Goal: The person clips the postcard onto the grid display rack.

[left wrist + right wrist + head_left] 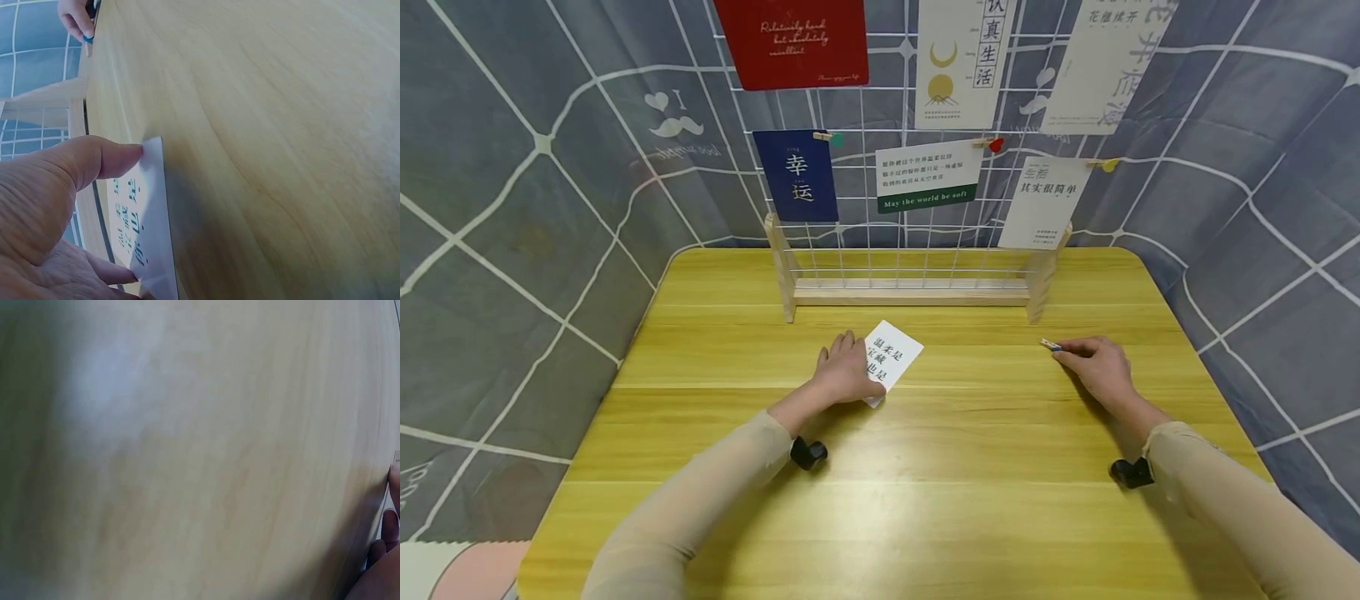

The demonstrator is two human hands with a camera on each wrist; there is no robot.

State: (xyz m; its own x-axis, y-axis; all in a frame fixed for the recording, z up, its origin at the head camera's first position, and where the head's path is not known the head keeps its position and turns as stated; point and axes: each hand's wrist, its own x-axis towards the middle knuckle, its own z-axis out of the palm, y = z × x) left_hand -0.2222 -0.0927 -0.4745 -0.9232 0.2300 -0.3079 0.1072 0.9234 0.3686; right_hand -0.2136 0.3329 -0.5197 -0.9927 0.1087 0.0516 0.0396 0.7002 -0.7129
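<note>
**pegfan:** Head cam view, what's each hand up to? I see the left hand point(844, 372) on a small white paper card with black printed characters point(892, 356).

**gridwall:** Yep, the card lies flat on the yellow wooden table point(925, 483), just in front of the wooden-framed white wire grid stand point(910, 287). Left hand rests on the card's left part. On the left wrist cam the thumb point(103, 159) pinches the card's edge point(150, 231) and that edge looks lifted off the wood a bit.

**pegfan:** And the right?

**gridwall:** Right hand point(1093, 362) sits on the table well apart from the card, fingertips pinched on a tiny wooden clothespin with a blue tip point(1050, 344). Right wrist cam is mostly blurry tabletop, just a few fingertips point(389, 525) at the edge.

**pegfan:** Grid's got stuff on it already?

**gridwall:** Several cards clipped up: a red one point(793, 42), a dark blue one point(796, 175), some white ones.
</note>
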